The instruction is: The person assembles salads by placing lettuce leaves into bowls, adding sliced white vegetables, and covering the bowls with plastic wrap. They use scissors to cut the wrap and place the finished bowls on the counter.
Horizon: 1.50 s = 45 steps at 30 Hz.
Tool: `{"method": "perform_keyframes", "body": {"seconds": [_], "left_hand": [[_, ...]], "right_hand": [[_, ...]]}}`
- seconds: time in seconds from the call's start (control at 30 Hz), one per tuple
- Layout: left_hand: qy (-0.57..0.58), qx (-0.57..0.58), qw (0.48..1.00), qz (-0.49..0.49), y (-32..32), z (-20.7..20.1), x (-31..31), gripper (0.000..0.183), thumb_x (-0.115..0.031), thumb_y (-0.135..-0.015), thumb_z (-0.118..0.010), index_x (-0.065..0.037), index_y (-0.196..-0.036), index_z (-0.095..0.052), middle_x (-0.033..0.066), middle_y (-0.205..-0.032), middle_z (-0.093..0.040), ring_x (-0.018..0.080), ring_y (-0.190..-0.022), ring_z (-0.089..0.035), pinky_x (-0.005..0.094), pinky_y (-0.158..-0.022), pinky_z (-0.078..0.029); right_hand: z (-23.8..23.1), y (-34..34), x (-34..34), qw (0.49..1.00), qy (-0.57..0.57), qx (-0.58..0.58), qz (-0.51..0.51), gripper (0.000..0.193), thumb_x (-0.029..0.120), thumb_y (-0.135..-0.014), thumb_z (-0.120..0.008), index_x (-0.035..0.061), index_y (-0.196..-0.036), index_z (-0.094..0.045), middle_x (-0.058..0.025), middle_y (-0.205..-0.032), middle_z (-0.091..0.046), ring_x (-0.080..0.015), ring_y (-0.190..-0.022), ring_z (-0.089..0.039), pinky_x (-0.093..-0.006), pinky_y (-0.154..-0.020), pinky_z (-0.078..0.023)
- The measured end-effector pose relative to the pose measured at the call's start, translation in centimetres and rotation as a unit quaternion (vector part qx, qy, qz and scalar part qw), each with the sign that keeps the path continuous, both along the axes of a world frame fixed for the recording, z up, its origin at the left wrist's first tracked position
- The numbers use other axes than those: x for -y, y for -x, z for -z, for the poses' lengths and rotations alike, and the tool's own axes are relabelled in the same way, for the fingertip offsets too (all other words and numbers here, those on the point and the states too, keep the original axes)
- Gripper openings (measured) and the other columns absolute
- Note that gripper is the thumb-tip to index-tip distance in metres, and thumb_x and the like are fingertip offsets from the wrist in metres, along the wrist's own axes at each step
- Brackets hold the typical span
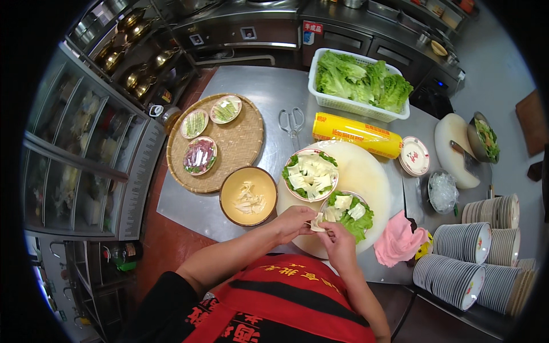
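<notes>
My left hand (293,223) and my right hand (339,244) pinch a small pale, thin folded piece of what looks like tofu skin (317,222) between them. Just beyond it is a bowl lined with green lettuce (361,227), with a few pale pieces on top. Behind that stands a fuller plate of pale pieces (311,175) ringed with lettuce. Both rest on a round white cutting board (369,171). Left of the board, near my left hand, a yellow bowl with a dark rim (233,191) holds more loose pale strips (250,201).
A woven tray (240,146) with three small plates lies left. Scissors (292,121), a yellow film roll (357,135) and a white basket of lettuce (361,105) are farther back. Right are a pink cloth (400,239), stacked plates (449,280) and a cleaver (466,157) on another board.
</notes>
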<state>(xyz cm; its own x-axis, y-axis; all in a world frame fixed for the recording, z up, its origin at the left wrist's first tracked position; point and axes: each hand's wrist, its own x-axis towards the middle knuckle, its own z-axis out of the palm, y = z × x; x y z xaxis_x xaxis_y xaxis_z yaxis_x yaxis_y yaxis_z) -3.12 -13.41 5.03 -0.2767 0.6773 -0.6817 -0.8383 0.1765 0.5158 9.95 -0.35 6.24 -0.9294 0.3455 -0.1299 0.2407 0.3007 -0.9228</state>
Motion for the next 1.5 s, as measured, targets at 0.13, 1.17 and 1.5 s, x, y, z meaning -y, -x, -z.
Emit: {"method": "perform_keyframes", "body": {"seconds": [0.13, 1.17, 1.5], "left_hand": [[-0.049, 0.027, 0.998, 0.027, -0.6, -0.9, -1.3, 0.022, -0.014, -0.094, -0.058, -0.001, -0.112, -0.055, 0.0089, -0.106, -0.062, 0.0144, -0.095, -0.064, 0.0264, -0.086, -0.054], [0.062, -0.243, 0.958, 0.139, -2.1, 1.0, -5.5, 0.015, -0.013, -0.089, -0.064, 0.000, -0.095, -0.065, 0.0048, -0.078, -0.065, 0.0120, -0.066, -0.062, 0.0261, -0.059, -0.050], [0.183, -0.532, 0.804, 0.193, -2.4, 2.1, -7.0, 0.034, -0.032, -0.089, -0.060, 0.000, -0.078, -0.067, 0.0169, -0.070, -0.065, 0.0289, -0.060, -0.062, 0.0379, -0.057, -0.048]], "right_hand": [[-0.2, -0.7, -1.3, 0.956, 0.258, 0.068, 0.123, 0.017, 0.004, -0.091, -0.058, -0.0017, -0.106, -0.061, -0.0070, -0.084, -0.066, -0.0094, -0.069, -0.061, -0.0234, -0.056, -0.047], [0.9, -1.2, -5.0, 0.975, 0.038, 0.070, 0.208, 0.019, 0.017, -0.086, -0.069, -0.0026, -0.087, -0.068, -0.0096, -0.075, -0.066, -0.0147, -0.063, -0.059, -0.0293, -0.058, -0.046], [1.6, 0.0, -5.4, 0.949, -0.208, 0.152, 0.183, 0.027, 0.027, -0.078, -0.073, 0.0033, -0.072, -0.062, -0.0132, -0.073, -0.062, -0.0335, -0.067, -0.061, -0.0449, -0.062, -0.047]]}}
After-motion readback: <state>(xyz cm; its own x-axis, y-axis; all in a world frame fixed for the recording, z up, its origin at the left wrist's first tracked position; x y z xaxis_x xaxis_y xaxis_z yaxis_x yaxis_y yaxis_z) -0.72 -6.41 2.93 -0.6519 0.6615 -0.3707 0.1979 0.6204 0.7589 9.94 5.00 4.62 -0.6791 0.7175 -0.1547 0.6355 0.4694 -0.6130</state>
